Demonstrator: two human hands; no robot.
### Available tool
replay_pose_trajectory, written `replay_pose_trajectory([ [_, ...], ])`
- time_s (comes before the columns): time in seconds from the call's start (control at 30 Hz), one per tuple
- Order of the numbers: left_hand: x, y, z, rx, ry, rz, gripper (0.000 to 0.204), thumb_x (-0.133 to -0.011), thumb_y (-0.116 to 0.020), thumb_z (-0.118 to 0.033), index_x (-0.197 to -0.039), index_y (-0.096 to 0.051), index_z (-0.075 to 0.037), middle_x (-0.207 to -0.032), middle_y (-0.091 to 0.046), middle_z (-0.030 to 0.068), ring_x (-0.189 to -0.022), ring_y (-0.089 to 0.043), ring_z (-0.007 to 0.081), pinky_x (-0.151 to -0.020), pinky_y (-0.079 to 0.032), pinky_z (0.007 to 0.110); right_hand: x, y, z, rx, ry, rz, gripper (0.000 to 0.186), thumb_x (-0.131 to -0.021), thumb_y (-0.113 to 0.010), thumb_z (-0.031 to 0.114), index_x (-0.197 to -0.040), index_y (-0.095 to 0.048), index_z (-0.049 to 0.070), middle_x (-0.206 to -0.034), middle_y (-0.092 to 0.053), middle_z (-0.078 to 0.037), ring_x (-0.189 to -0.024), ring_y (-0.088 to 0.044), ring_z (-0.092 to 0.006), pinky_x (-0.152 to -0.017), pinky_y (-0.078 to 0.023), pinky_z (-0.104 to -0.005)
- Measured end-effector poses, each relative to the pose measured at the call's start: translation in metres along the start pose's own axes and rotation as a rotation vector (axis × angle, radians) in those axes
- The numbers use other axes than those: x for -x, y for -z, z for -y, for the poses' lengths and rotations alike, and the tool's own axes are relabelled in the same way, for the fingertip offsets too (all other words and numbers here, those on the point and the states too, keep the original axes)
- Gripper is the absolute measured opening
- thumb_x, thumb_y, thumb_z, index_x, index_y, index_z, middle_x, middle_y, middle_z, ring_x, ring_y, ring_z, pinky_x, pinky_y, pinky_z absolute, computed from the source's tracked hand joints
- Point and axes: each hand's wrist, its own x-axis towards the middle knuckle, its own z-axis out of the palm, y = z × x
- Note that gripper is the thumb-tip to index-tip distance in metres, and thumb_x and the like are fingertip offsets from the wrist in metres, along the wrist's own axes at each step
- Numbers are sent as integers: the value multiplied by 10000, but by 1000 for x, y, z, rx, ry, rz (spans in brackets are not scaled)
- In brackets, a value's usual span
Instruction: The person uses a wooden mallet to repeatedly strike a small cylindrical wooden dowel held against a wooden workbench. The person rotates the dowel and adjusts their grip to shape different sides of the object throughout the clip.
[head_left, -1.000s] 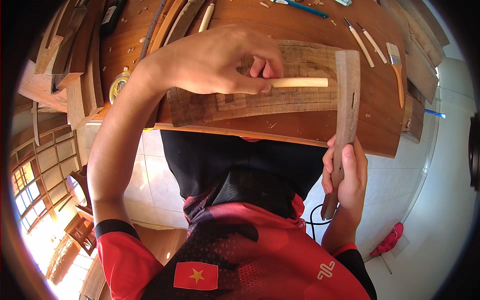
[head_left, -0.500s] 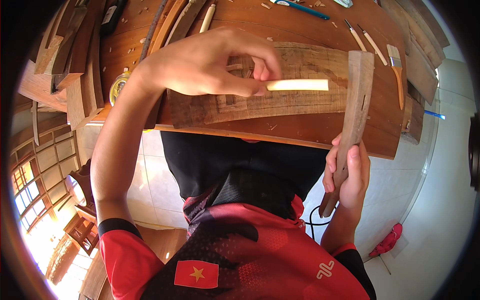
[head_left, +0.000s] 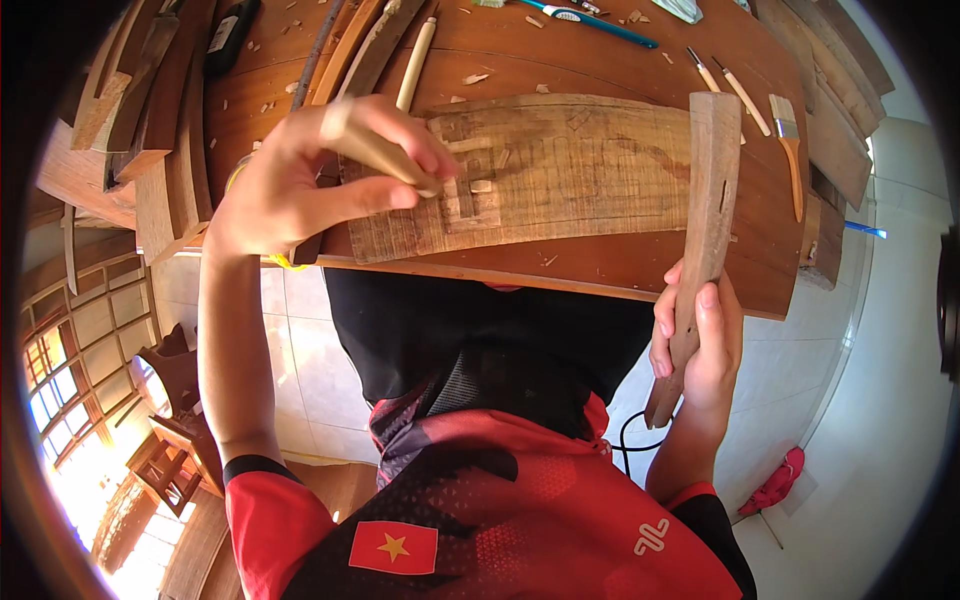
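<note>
The left hand (head_left: 285,190), left of centre, is curled around a pale wooden rod (head_left: 385,160), thumb and fingers closed on it; the rod is blurred and tilts down to the right, over the left end of a wooden board (head_left: 580,165). The right hand (head_left: 707,340), right of centre, grips the lower part of a brown wooden bar (head_left: 710,200), which rises nearly upright in the frame across the board's right end. The board lies across the upper middle of the frame on a brown counter (head_left: 610,260), with a carved recess near its left end. Beyond it, a pale-handled tool (head_left: 416,65) lies at upper left of centre, a blue toothbrush (head_left: 605,29) at the top, and two slim tools (head_left: 745,102) and a paintbrush (head_left: 788,150) at upper right. Wood chips (head_left: 475,78) are scattered about. Planks (head_left: 165,130) are stacked at upper left.
</note>
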Motion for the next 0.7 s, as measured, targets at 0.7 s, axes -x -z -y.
replay_pose_trajectory([
  [0.7, 10, -81, 6, 415, -70, -905, 171, -1041, -611, -54, -1185, -607, 38, -1080, -745, 156, -1010, -680, 154, -939, -522, 300, -61, -98, 25, 433, 205, 191, 328, -963, -695, 102, -1199, -503, -22, -1120, -756, -186, -814, -728, -213, -669, -559, -355],
])
